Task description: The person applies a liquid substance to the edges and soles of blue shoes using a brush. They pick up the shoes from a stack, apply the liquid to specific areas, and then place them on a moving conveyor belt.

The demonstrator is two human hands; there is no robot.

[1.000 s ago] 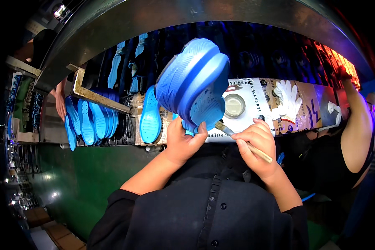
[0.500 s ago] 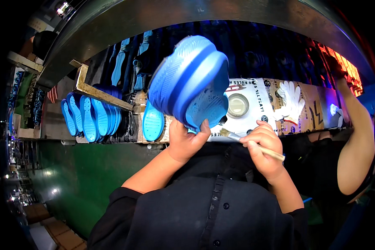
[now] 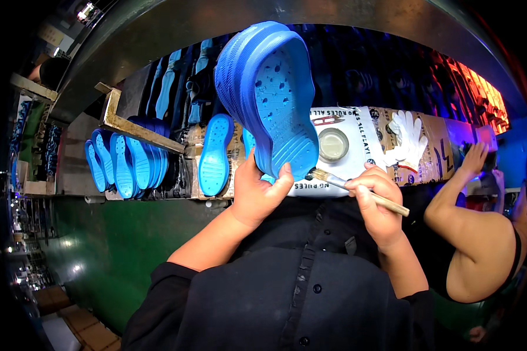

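Raised over the bench, a blue shoe sole (image 3: 284, 99) shows its hollow inside, with small dark marks and ridges near the heel. My left hand (image 3: 259, 190) grips it by the heel end, thumb on the near rim. In my right hand (image 3: 376, 199) is a paintbrush (image 3: 392, 206) with a pale wooden handle. Its bristles are at the right of the sole's heel rim; whether they touch cannot be made out. Behind the brush sits a round dish (image 3: 334, 145) of cloudy liquid. Left of the held sole lies a flat light-blue sole (image 3: 214, 155).
Stacked blue soles (image 3: 126, 167) stand at the left beside a worn angled bar (image 3: 140, 136). White gloves (image 3: 407, 140) lie on cardboard at the right. Dark shoe parts (image 3: 363, 85) line the back, below a metal hood. A co-worker's arm (image 3: 471, 228) reaches in from the right, near a red glow.
The held sole has tilted so that more of its inside shows, and it sits a little higher. The brush has shifted slightly with my right hand. The co-worker's arm has moved down and nearer.
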